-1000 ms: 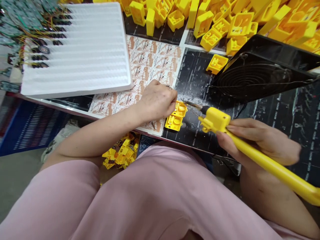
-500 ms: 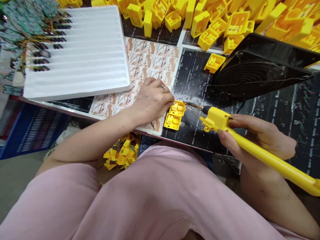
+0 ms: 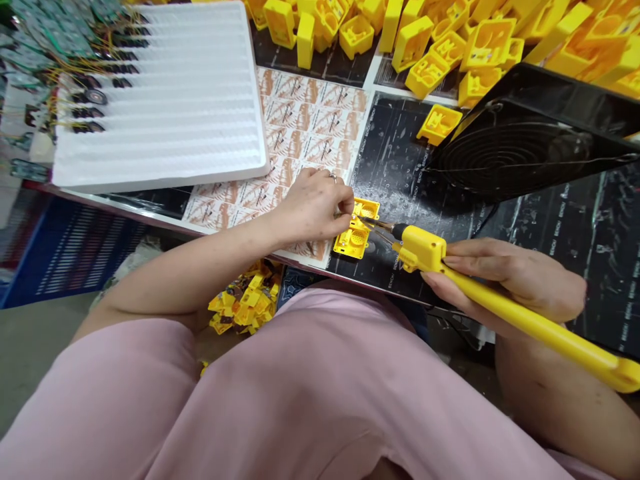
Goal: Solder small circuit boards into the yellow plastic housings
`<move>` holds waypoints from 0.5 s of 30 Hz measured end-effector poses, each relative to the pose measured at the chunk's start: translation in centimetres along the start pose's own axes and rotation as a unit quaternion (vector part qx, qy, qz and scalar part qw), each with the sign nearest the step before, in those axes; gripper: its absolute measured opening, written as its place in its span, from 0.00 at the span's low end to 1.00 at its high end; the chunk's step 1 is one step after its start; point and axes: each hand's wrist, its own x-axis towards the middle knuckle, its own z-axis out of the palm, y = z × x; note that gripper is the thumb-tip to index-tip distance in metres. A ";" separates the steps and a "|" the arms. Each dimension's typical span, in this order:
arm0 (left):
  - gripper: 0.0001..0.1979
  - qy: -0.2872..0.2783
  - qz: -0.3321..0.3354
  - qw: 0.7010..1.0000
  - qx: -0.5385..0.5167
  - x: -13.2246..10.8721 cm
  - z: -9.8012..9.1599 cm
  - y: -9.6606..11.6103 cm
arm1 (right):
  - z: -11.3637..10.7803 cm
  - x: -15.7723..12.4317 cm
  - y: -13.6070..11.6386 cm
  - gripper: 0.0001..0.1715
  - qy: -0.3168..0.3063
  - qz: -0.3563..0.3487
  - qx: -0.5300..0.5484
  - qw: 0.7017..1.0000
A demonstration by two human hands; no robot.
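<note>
My right hand (image 3: 520, 277) is wrapped round a yellow soldering iron (image 3: 423, 247) with a black collar and a thin solder feed tube beside its tip. The tip reaches into a small yellow plastic case (image 3: 353, 241) with two open halves lying on the black bench. At the left edge of this case, my left hand (image 3: 320, 205) has thumb and fingers pinched together, a ring on one finger. What the pinch holds is hidden by the fingertips.
A white ribbed foam tray (image 3: 165, 100) lies at the left, with wired black parts and green circuit boards (image 3: 55, 33) along its side. Yellow cases (image 3: 430, 73) are heaped at the back. A black fan (image 3: 505, 157) stands at the right. Printed sheets (image 3: 285, 133) cover the bench middle.
The iron has moved left and slightly down, its tip now over the middle of the case. My left fingers stay pinched at the case's edge. The whole view has shifted slightly.
</note>
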 end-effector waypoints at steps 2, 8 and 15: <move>0.11 -0.010 0.001 1.000 0.012 0.2 -0.1 0.2 | 0.0 0.7 -0.2 0.16 0.004 -0.088 -0.011 0.996; 0.10 -0.028 0.024 0.997 0.072 0.8 -0.7 0.7 | -0.6 2.3 -1.1 0.12 0.001 -0.172 0.016 0.985; 0.09 -0.030 0.025 0.996 0.074 1.2 -0.7 0.7 | -1.9 0.3 -0.5 0.21 -0.036 -0.046 -0.015 0.998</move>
